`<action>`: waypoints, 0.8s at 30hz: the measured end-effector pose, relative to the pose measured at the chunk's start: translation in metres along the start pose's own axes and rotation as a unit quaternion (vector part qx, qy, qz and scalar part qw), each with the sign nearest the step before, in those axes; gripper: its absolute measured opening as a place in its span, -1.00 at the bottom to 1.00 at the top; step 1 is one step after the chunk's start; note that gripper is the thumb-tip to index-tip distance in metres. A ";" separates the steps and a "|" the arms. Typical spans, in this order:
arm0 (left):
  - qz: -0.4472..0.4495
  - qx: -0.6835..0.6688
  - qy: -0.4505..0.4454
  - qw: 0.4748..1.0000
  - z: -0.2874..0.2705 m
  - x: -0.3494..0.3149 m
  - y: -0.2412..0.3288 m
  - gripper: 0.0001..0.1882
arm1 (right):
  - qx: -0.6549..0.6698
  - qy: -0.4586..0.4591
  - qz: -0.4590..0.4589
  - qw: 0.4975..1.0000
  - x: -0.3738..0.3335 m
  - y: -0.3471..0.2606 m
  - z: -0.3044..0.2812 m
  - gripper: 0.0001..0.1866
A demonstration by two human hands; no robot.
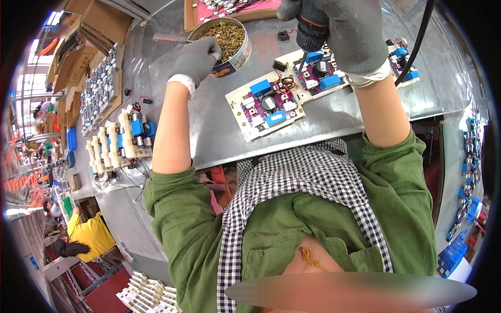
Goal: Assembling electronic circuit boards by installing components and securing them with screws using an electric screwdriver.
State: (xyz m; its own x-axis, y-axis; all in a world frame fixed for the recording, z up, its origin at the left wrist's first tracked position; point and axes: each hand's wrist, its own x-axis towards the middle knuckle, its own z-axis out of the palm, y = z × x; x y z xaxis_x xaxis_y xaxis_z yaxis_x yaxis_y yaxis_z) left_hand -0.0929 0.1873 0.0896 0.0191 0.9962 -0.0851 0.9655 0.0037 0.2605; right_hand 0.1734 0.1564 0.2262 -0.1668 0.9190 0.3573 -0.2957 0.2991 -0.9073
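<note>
My left hand (pixel 195 61), in a grey glove, is at the near left rim of a round tin (pixel 241 60). The tin is full of small brass-coloured screws (pixel 232 37). Its fingers are curled together, and whatever they hold is hidden. My right hand (pixel 357 36), also gloved, grips a black electric screwdriver (pixel 312 34). The screwdriver's bit points down at a purple circuit board (pixel 312 73) in a white frame, partly covered by my hand. To its left lies another purple circuit board (pixel 267 107) with blue blocks, red and black wires and a round black coil.
A further board (pixel 404 60) lies right of my forearm, beside a hanging black cable (pixel 417 44). A box of wired connectors (pixel 229 6) stands at the back. White-framed assemblies (pixel 117 146) and a tray of parts (pixel 99 86) are on the left. A person in yellow (pixel 91 237) is farther left.
</note>
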 end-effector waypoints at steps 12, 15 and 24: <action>0.079 -0.729 0.129 0.667 0.020 -0.089 0.059 -0.78 | 0.188 -0.055 -0.104 0.975 -0.001 0.014 0.002 -0.56; 0.067 -0.788 0.073 0.608 0.022 -0.107 0.072 -0.69 | 0.181 -0.063 -0.097 0.977 -0.001 0.013 0.005 -0.56; 0.086 -0.788 0.038 0.609 0.024 -0.113 0.078 -0.65 | 0.157 -0.071 -0.088 0.981 -0.004 0.006 0.003 -0.58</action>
State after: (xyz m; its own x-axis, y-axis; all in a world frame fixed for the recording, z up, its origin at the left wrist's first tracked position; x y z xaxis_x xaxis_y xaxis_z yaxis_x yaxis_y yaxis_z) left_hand -0.0140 0.0732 0.0969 0.0154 0.9946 0.1031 -0.4979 -0.0818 0.8634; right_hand 0.1695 0.1534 0.2202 -0.2101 0.8086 0.5496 -0.6027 0.3355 -0.7240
